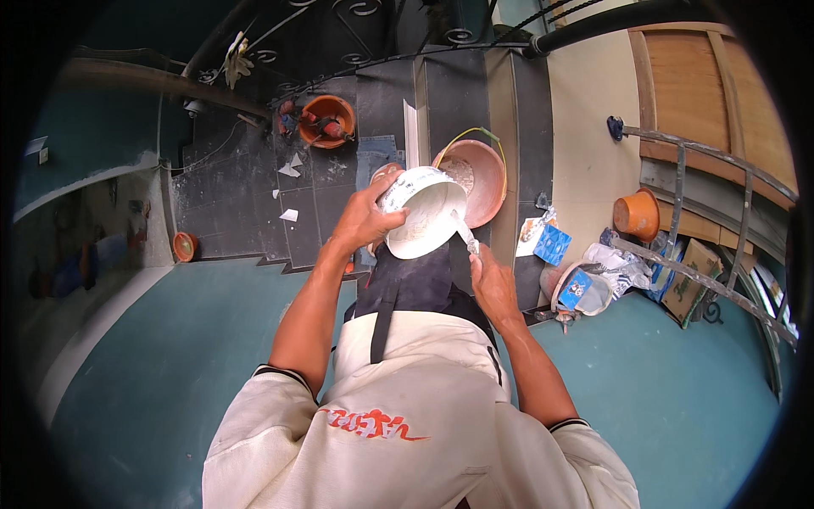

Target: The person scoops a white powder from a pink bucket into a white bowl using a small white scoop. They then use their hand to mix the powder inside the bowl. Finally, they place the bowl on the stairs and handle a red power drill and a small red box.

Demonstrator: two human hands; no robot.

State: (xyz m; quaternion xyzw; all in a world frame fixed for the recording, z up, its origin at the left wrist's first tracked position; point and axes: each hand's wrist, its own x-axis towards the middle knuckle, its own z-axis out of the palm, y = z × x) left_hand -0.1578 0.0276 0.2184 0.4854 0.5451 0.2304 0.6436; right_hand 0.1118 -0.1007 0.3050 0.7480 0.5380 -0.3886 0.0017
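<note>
My left hand (pixel 366 216) grips the rim of a white plastic tub (pixel 432 231), tilted so its inside faces me, with whitish residue on the wall. In my right hand (pixel 494 287) is a putty knife (pixel 464 231), its blade against the tub's right inner edge. Just beyond the tub stands a pinkish bucket (pixel 487 191) with a yellow-green handle and pale material inside. The tub hides part of that bucket and my legs.
On the dark steps sits an orange bucket (pixel 328 144) with red tools. Small paper scraps (pixel 289 215) lie below it. To the right are another orange bucket (pixel 636 215), a pale bucket with bags (pixel 585 288), a cardboard box (pixel 691 284) and a metal frame (pixel 678 199).
</note>
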